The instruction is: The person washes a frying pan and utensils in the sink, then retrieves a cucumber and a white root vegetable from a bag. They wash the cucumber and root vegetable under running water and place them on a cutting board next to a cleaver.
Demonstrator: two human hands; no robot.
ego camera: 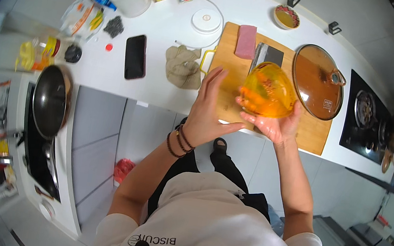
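Observation:
An amber see-through bowl (267, 90) is held up over the wooden cutting board (312, 132) by my right hand (272, 126). Orange pieces and small reddish bits show through its wall; what they are I cannot tell. The fingers of that hand look wet. To the left of the bowl, my left hand (209, 109) has its fingers and thumb spread, touching nothing. A block of pink meat (246, 41) lies at the board's back edge. Beside it is a dark, flat blade-like thing (271, 55), partly hidden behind the bowl.
A glass lid (317, 80) overlaps the board's right side, near the gas hob (363, 108). Left of the board lie a crumpled cloth (183, 67) and a phone (135, 57). A patterned bowl (286, 17) of yellowish liquid stands behind. A wok (51, 101) rests by the sink.

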